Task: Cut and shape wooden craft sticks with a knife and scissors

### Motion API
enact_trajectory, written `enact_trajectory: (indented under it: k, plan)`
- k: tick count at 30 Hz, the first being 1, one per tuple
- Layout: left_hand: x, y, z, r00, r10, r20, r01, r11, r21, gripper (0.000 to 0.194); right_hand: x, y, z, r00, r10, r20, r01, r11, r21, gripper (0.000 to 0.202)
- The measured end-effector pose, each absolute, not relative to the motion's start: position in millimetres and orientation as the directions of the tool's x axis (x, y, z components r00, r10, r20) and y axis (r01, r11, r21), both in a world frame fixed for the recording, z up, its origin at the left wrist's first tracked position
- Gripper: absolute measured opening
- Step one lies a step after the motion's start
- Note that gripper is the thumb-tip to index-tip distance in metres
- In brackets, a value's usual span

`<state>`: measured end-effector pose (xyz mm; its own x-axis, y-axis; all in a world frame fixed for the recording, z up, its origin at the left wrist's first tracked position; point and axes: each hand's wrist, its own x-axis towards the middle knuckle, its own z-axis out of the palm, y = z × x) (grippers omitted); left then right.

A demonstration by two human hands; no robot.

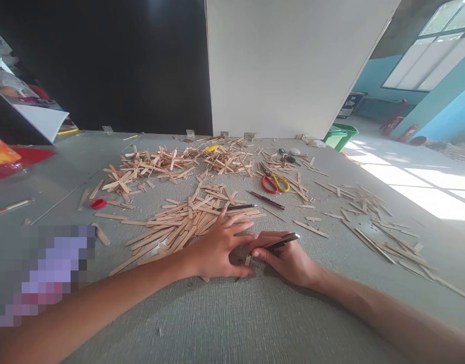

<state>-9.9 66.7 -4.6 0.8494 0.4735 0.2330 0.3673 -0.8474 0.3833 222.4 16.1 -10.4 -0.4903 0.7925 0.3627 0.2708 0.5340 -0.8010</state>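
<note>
The left arm (pixel 114 298) reaches in from the lower left corner, bare to the wrist (pixel 194 260), and ends in a left hand (pixel 219 247) held back upward, with its fingers (pixel 232 226) fanned apart and a gap between thumb and forefinger. From the lower right comes the right arm (pixel 372 308), also bare, its right hand (pixel 289 260) curled in a writing-style grip, the thumb (pixel 264 254) pointing toward the left hand.
</note>
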Motion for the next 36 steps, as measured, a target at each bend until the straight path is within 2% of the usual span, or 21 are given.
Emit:
enact_trajectory:
  k: [18, 25, 34, 36]
  plan:
    - [-9, 66, -2, 0.851, 0.481, 0.208, 0.378, -0.838, 0.393, 0.072, 222, 15, -8, -0.490, 0.794, 0.359, 0.291, 0.537, -0.792, 0.021]
    - [-12, 65, 6, 0.861, 0.501, 0.091, 0.428, -0.808, 0.405, 0.073, 221, 12, -10, -0.505, 0.807, 0.304, 0.329, 0.506, -0.797, 0.018]
    - [-11, 63, 9, 0.857, 0.513, 0.045, 0.471, -0.817, 0.332, 0.077, 221, 12, -9, -0.488, 0.816, 0.310, 0.346, 0.507, -0.790, 0.021]
    - [-13, 60, 12, 0.854, 0.516, 0.066, 0.477, -0.828, 0.295, 0.072, 223, 13, -12, -0.452, 0.838, 0.305, 0.356, 0.483, -0.800, 0.026]
